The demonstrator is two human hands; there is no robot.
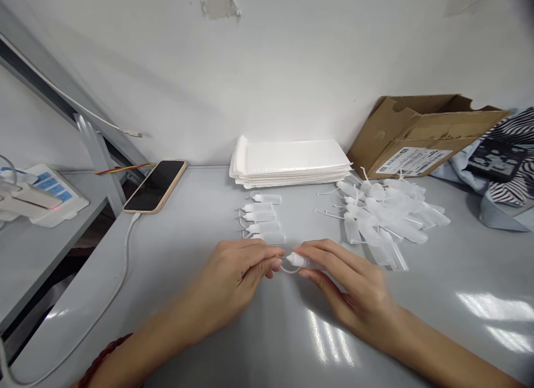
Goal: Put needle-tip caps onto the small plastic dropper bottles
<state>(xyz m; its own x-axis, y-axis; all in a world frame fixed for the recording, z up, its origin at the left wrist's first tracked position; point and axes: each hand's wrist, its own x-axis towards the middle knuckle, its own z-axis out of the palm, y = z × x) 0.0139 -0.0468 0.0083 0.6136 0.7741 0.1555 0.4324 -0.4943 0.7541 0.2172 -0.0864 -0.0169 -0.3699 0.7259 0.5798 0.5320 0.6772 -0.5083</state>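
Note:
Between my hands is a small translucent bottle with a white nozzle that points left and a thin strap looping below it. My right hand grips the bottle's body between thumb and fingers. With fingertips pinched at the end of the strap, by the nozzle's tip, my left hand hides most of the small cap. Just beyond my left hand lies a column of several similar bottles, nozzles to the left. A loose pile of translucent bottles spreads beyond my right hand.
White padded envelopes are stacked against the wall. An open cardboard box stands at the back right, beside folded fabric. A phone lies at the left, its white cable running along the table's left side.

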